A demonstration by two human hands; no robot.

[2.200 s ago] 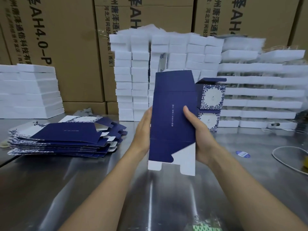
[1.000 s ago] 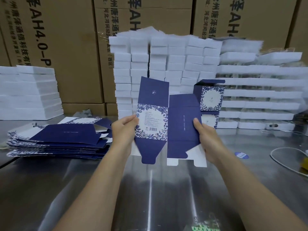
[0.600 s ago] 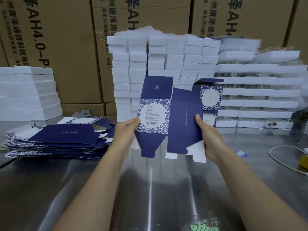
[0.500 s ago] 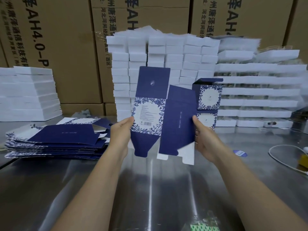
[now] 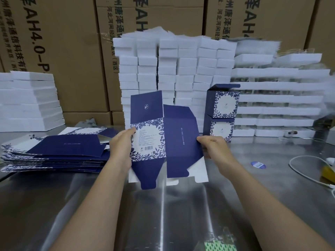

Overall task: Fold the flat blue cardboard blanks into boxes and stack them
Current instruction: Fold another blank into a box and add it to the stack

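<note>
Held blank: one blue blank (image 5: 181,142) is upright above the middle of the surface (image 5: 163,214), between both hands. Its flower-patterned panel with a barcode is on the left and its plain blue panel on the right, angled at the crease between them. The lower flaps hang down with white inner faces showing.
Left hand: the left hand (image 5: 120,147) pinches the left edge of the patterned panel, thumb on the front; the other fingers are hidden behind the card.
Right hand: the right hand (image 5: 214,148) has its fingers (image 5: 206,140) curled round the right edge of the plain panel.
Flat blanks: the stack of flat blanks (image 5: 54,154) lies on the surface to the left, near the left hand.
Folded boxes: two folded boxes (image 5: 223,109) stand one on the other, far right of the held blank; the upper one's top flap is raised.
Background: white foam blocks (image 5: 174,69) are stacked in front of brown cartons (image 5: 63,42).
Right side: a white cable (image 5: 304,171) and a blue sticker (image 5: 258,164) lie on the surface.
</note>
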